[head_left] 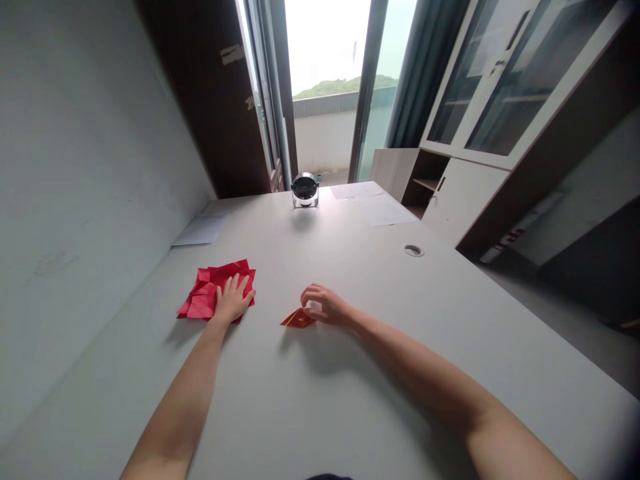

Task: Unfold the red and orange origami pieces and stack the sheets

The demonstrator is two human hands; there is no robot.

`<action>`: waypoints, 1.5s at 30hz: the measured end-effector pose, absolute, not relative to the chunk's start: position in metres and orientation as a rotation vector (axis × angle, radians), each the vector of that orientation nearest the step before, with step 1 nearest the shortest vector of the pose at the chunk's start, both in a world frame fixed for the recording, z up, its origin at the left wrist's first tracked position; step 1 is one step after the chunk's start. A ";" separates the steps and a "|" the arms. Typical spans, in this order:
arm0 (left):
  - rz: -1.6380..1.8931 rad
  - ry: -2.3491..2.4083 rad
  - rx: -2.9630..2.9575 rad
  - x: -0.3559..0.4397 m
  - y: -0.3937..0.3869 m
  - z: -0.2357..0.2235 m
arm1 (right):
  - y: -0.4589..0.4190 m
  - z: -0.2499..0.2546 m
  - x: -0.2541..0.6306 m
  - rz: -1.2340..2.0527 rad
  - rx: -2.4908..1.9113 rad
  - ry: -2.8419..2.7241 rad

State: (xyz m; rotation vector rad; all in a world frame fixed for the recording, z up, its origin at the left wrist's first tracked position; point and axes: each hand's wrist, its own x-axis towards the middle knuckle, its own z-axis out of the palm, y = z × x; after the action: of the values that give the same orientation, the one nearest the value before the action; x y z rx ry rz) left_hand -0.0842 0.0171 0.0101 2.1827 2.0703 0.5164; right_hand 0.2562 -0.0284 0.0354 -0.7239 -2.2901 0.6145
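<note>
My left hand (233, 300) lies flat with its fingers spread on several crumpled, creased red paper sheets (203, 299) at the left of the white table. To the right of them is a small piece of folded orange paper (297, 319), pointed at its left end. My right hand (323, 305) curls over its upper right side, thumb and fingertips brought close together at the paper's top edge. A small gap shows inside the curled fingers. Part of the orange paper is hidden behind the thumb.
A round black-and-silver device on a stand (305, 189) is at the table's far edge. White sheets (391, 210) lie at the far right, another sheet (200, 230) by the left wall. A round cable hole (413, 251) is at right. Cabinets (465, 193) stand beyond the table.
</note>
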 end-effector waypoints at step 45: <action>1.128 1.132 2.755 0.021 -0.054 0.046 | -0.017 0.009 0.257 0.325 -1.227 -2.166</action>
State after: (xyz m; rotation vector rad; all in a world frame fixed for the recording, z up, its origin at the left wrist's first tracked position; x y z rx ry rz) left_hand 0.0211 -0.0539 0.0459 2.7552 1.1321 1.1278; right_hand 0.2570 -0.0167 0.0090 -1.2270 -2.1665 0.3253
